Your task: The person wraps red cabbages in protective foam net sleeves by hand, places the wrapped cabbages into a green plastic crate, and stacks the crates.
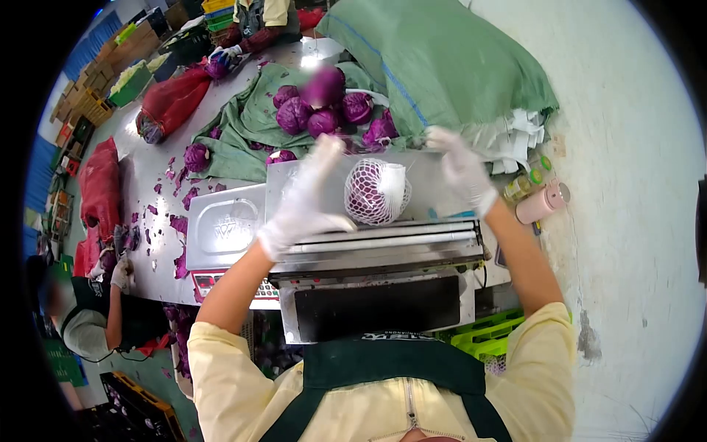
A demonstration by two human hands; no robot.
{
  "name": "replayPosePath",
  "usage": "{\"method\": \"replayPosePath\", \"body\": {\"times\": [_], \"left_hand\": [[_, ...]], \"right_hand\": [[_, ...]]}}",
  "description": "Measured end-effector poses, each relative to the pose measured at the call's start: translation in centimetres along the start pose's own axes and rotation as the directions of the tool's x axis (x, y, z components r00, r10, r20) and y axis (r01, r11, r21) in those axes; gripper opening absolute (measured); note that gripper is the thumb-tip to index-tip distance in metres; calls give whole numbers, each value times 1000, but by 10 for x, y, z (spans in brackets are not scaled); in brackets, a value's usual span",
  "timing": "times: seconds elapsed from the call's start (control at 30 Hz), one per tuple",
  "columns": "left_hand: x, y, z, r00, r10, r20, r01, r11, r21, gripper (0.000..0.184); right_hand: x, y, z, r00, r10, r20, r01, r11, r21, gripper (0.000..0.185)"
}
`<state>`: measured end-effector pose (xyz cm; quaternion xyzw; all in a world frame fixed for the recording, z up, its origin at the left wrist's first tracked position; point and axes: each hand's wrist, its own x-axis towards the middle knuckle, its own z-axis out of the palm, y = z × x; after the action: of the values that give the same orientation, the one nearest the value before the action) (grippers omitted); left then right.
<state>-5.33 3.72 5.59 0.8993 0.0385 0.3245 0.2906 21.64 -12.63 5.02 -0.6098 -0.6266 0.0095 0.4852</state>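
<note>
A purple cabbage in white foam netting point(377, 191) rests on the metal top of the wrapping machine point(375, 249), between my hands. My gloved left hand point(305, 199) is open at the left of it, thumb and fingers spread, touching no cabbage. To the right, my gloved right hand point(464, 171) is raised and blurred, its fingers apart with nothing in them. Behind the machine, several bare purple cabbages point(293, 116) lie on a green cloth point(243, 121).
A steel-topped scale point(224, 227) stands at the left. A pink bottle point(543, 203) lies at the right, below a large green sack point(449, 59). Red net sacks point(174, 99) lie farther left. Two other people work at the far side and lower left.
</note>
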Motion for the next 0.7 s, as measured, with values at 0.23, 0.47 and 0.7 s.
{"method": "replayPosePath", "body": {"times": [0.23, 0.47, 0.7], "left_hand": [[16, -46, 63, 840, -436, 323, 541, 723, -429, 91], [-27, 59, 31, 227, -344, 911, 942, -159, -295, 75], [-124, 76, 78, 79, -164, 983, 868, -474, -149, 77]], "right_hand": [[-13, 42, 50, 812, 247, 529, -458, 831, 316, 80], [-96, -61, -1, 243, 269, 932, -934, -195, 300, 63], [-216, -86, 28, -42, 316, 948, -837, -529, 140, 35]]}}
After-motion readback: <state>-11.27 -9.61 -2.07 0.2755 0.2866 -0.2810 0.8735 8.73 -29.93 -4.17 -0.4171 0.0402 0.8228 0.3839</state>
